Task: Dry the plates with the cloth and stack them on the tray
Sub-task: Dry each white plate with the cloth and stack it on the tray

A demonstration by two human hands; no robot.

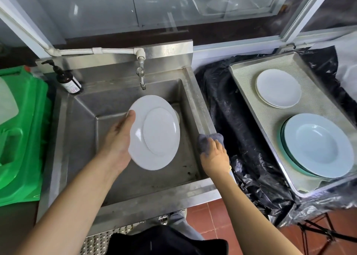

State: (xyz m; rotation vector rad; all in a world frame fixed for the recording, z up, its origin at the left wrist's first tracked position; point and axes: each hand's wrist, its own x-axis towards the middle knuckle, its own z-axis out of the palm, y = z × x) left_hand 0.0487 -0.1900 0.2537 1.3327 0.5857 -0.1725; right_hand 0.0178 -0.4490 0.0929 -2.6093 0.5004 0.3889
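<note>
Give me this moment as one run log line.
left hand: holds white plate over sink | right hand: grips cloth | tray: two stacks

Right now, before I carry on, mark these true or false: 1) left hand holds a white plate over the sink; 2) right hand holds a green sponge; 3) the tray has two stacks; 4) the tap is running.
1) The left hand holds the white plate over the sink: true.
2) False: the right hand grips a grey cloth.
3) The tray has two stacks: true, small plates and blue deep plates.
4) False: no water shows at the tap.
</note>
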